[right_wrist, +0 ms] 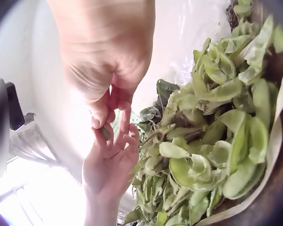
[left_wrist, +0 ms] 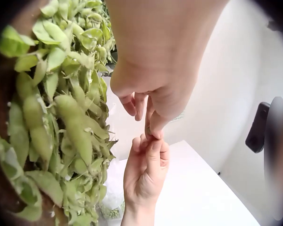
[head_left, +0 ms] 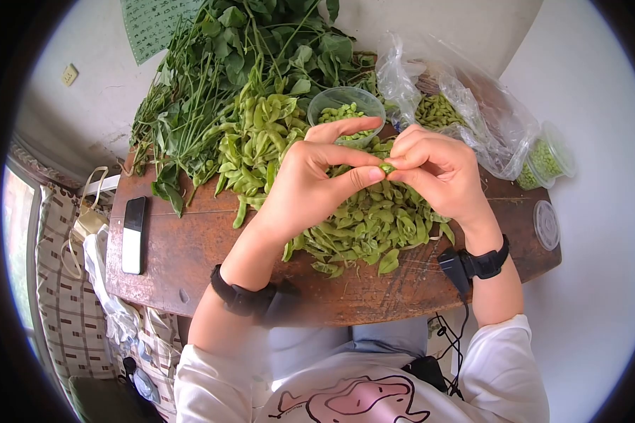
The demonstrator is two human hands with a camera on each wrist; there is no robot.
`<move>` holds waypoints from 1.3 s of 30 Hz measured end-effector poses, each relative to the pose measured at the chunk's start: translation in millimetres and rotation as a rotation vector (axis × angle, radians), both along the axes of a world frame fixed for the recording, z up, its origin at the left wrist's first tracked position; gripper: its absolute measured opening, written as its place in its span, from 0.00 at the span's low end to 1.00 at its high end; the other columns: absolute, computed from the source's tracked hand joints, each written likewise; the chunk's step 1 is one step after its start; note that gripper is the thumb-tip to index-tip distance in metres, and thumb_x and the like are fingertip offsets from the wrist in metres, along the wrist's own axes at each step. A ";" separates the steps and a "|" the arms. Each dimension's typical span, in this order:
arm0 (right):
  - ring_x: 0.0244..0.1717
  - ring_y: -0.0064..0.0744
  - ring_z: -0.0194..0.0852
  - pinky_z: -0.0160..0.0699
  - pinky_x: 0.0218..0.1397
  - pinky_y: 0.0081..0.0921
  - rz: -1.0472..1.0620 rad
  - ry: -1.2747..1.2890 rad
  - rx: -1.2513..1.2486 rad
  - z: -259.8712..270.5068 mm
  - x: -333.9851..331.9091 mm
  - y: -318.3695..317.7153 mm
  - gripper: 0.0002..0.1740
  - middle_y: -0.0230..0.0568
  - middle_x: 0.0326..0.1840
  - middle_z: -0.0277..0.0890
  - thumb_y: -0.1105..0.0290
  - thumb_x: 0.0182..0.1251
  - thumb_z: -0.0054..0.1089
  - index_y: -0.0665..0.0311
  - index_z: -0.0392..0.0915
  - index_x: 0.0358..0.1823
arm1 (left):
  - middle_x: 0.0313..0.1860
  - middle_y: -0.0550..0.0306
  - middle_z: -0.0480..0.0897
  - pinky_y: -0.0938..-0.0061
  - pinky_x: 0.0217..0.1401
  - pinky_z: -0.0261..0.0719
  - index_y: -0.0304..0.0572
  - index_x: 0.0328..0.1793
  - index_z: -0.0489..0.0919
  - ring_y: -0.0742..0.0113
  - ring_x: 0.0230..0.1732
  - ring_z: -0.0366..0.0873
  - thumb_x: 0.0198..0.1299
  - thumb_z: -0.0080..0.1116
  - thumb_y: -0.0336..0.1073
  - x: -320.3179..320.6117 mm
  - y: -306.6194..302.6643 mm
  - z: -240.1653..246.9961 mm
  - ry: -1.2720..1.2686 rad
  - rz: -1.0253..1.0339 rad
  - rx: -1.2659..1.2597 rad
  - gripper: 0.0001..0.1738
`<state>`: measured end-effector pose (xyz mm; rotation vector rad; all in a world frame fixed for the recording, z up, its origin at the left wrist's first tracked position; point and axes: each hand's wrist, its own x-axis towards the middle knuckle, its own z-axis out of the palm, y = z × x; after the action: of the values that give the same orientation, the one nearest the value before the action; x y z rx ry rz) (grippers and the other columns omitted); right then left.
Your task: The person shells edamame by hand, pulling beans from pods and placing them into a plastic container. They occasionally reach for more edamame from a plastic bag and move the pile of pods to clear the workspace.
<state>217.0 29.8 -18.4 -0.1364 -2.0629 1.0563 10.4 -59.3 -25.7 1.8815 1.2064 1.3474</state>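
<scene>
From the head, the left hand (head_left: 312, 176) and right hand (head_left: 441, 166) met, each grip narrowed to a thumb-and-finger pinch on one small green pod (head_left: 387, 168), seemingly to steady it from both sides, above the heap (head_left: 374, 225) at six o'clock and near the bowl (head_left: 347, 96) at eleven. The left wrist view hid that pod but showed plump pods (left_wrist: 75, 122) at nine o'clock. The right wrist view best showed split shells (right_wrist: 198, 167), at three o'clock.
</scene>
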 end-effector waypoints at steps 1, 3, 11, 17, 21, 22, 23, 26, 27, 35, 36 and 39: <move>0.37 0.31 0.77 0.76 0.40 0.25 -0.036 0.014 0.081 -0.2 -1.4 0.3 0.06 0.39 0.35 0.82 0.86 0.59 0.67 0.70 0.80 0.34 | 0.72 0.46 0.74 0.64 0.70 0.70 0.39 0.48 0.90 0.58 0.72 0.69 0.62 0.69 0.32 1.0 -0.2 -0.6 -0.122 -0.036 -0.086 0.10; 0.38 0.32 0.77 0.76 0.40 0.26 -0.072 0.029 0.163 -0.1 -3.9 -0.9 0.07 0.40 0.35 0.82 0.86 0.59 0.68 0.69 0.80 0.34 | 0.73 0.46 0.73 0.65 0.70 0.70 0.38 0.49 0.90 0.59 0.72 0.69 0.63 0.68 0.32 4.9 -1.2 -1.5 -0.206 -0.041 -0.126 0.10; 0.37 0.36 0.77 0.76 0.38 0.28 -0.252 0.029 0.368 2.9 -9.4 -8.4 0.08 0.40 0.34 0.81 0.84 0.56 0.71 0.68 0.80 0.34 | 0.74 0.41 0.71 0.65 0.68 0.72 0.40 0.50 0.89 0.59 0.65 0.73 0.63 0.67 0.34 6.1 0.7 -7.0 -0.299 0.037 -0.125 0.11; 0.39 0.28 0.79 0.77 0.41 0.23 -0.198 0.064 -0.035 -10.3 -14.4 -9.1 0.07 0.37 0.34 0.82 0.84 0.60 0.69 0.70 0.84 0.39 | 0.72 0.43 0.74 0.63 0.65 0.74 0.37 0.41 0.89 0.54 0.61 0.74 0.56 0.69 0.31 8.0 3.0 -3.9 0.060 0.313 0.196 0.08; 0.39 0.20 0.79 0.78 0.42 0.20 -0.188 0.024 -0.224 -9.3 -16.2 -15.9 0.06 0.34 0.36 0.84 0.82 0.64 0.68 0.72 0.85 0.42 | 0.70 0.46 0.76 0.61 0.60 0.75 0.37 0.36 0.88 0.53 0.58 0.75 0.50 0.69 0.28 13.1 0.6 -2.6 0.258 0.474 0.421 0.06; 0.38 0.17 0.79 0.78 0.42 0.19 -0.190 -0.006 -0.348 -9.0 -17.4 -18.2 0.05 0.33 0.37 0.85 0.80 0.65 0.68 0.72 0.85 0.42 | 0.69 0.47 0.76 0.62 0.59 0.75 0.37 0.35 0.87 0.53 0.57 0.75 0.49 0.69 0.27 14.5 -1.6 -1.9 0.301 0.533 0.450 0.06; 0.37 0.15 0.78 0.78 0.42 0.18 -0.193 -0.037 -0.469 -9.0 -18.0 -19.4 0.05 0.33 0.39 0.85 0.79 0.67 0.69 0.72 0.85 0.41 | 0.69 0.47 0.76 0.62 0.59 0.75 0.37 0.35 0.87 0.53 0.57 0.75 0.49 0.69 0.27 14.5 -1.2 -3.8 0.300 0.533 0.447 0.06; 0.35 0.13 0.77 0.78 0.42 0.16 -0.224 -0.090 -0.516 -11.4 -18.1 -20.9 0.05 0.33 0.39 0.86 0.75 0.67 0.70 0.71 0.86 0.40 | 0.68 0.48 0.76 0.64 0.55 0.77 0.36 0.34 0.86 0.55 0.55 0.76 0.50 0.69 0.27 10.9 6.2 -9.4 0.303 0.623 0.512 0.05; 0.35 0.13 0.77 0.78 0.42 0.16 -0.222 -0.089 -0.517 -10.6 -17.7 -21.6 0.05 0.33 0.39 0.86 0.75 0.67 0.70 0.71 0.86 0.40 | 0.68 0.48 0.77 0.66 0.53 0.77 0.36 0.34 0.86 0.57 0.54 0.77 0.52 0.69 0.27 7.9 7.3 -10.5 0.150 0.662 0.435 0.04; 0.40 0.12 0.75 0.73 0.46 0.13 -0.188 -0.014 -0.683 -8.6 -16.0 -18.9 0.08 0.28 0.40 0.82 0.73 0.69 0.67 0.69 0.82 0.45 | 0.60 0.53 0.81 0.67 0.55 0.76 0.40 0.40 0.89 0.56 0.57 0.74 0.56 0.67 0.31 -12.1 9.6 -11.0 0.086 0.823 0.243 0.07; 0.40 0.12 0.75 0.73 0.46 0.13 -0.189 -0.015 -0.685 -9.5 -16.1 -19.1 0.08 0.28 0.40 0.82 0.73 0.69 0.67 0.69 0.82 0.45 | 0.59 0.53 0.82 0.64 0.58 0.75 0.40 0.39 0.89 0.53 0.59 0.73 0.55 0.67 0.31 -13.8 9.3 -11.5 0.244 0.867 0.259 0.07; 0.36 0.17 0.72 0.72 0.42 0.17 -0.204 0.008 -0.670 -8.1 -16.2 -16.9 0.08 0.31 0.37 0.80 0.75 0.69 0.65 0.70 0.81 0.47 | 0.58 0.52 0.82 0.59 0.62 0.73 0.40 0.34 0.88 0.46 0.60 0.72 0.49 0.65 0.28 -13.9 5.9 -4.1 0.409 0.857 0.312 0.06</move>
<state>200.8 13.0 -26.5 -0.6606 -1.5709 1.5667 -3.4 -53.4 -29.8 1.9879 2.3044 1.6754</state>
